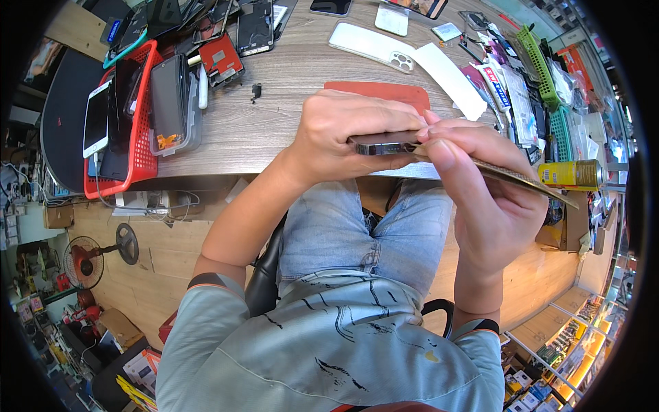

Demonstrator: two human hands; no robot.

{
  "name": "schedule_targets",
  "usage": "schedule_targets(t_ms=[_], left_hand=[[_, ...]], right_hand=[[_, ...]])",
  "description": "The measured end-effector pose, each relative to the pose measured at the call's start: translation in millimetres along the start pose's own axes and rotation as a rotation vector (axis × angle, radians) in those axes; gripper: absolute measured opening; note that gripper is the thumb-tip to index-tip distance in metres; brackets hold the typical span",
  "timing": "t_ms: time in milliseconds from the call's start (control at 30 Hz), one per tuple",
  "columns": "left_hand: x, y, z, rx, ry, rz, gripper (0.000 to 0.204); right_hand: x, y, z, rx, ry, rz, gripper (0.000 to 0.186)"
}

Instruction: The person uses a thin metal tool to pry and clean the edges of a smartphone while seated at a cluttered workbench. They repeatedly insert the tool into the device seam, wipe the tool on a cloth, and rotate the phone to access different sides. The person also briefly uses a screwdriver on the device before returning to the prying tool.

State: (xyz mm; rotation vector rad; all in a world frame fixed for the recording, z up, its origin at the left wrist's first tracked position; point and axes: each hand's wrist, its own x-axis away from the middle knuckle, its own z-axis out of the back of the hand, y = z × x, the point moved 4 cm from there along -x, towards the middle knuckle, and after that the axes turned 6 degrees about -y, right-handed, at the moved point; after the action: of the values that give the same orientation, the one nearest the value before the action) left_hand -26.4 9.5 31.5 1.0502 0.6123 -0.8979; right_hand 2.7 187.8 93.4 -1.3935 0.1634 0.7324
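Note:
My left hand (326, 134) grips a phone (381, 147) held almost flat, its metal side edge toward me. My right hand (487, 199) holds a long, thin, flat tool (522, 180) that slants down to the right; its fingertips meet the phone’s right end, where the tool’s tip is hard to make out. Beyond both hands lies a red mat (371, 89) on the wooden desk, with a white strip of card (449, 79) to its right and a white phone (371, 44) above it.
At left are a red basket (143, 165) of phones and a plastic box (189, 137), with phone parts (250, 27) behind. At right are a green basket (535, 65), a white tube (495, 86), clutter and a yellow can (566, 175). A fan (82, 261) stands on the floor.

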Motion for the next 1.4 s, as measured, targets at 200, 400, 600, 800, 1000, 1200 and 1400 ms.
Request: schedule_targets(t_ms=[200, 400, 600, 800, 1000, 1200, 1400], left_hand=[[0.4, -0.3, -1.1, 0.005, 0.014, 0.013, 0.037], [1.0, -0.8, -0.5, -0.008, -0.005, -0.003, 0.038], [0.5, -0.5, -2.2, 0.001, 0.032, 0.003, 0.034], [1.4, -0.6, -0.5, -0.017, 0.013, 0.013, 0.034], [0.4, 2.0, -1.2, -0.026, 0.026, 0.02, 0.033], [0.0, -2.5, -1.1, -0.025, 0.049, -0.014, 0.033], [-0.8, 0.7, -0.5, -0.037, 0.059, -0.005, 0.032]], right_hand=[[0.7, -1.1, -0.8, 0.053, 0.027, 0.041, 0.011], [-0.7, -9.4, -0.1, 0.071, 0.009, -0.081, 0.013], [0.8, -5.9, -2.1, 0.093, 0.032, 0.022, 0.013], [-1.3, -8.4, -2.2, 0.08, 0.007, -0.02, 0.012], [1.7, -4.3, -1.8, 0.082, 0.036, 0.022, 0.013], [-3.5, -7.3, -1.8, 0.064, 0.003, 0.009, 0.014], [-1.8, -7.1, -4.5, 0.106, 0.024, 0.014, 0.013]])
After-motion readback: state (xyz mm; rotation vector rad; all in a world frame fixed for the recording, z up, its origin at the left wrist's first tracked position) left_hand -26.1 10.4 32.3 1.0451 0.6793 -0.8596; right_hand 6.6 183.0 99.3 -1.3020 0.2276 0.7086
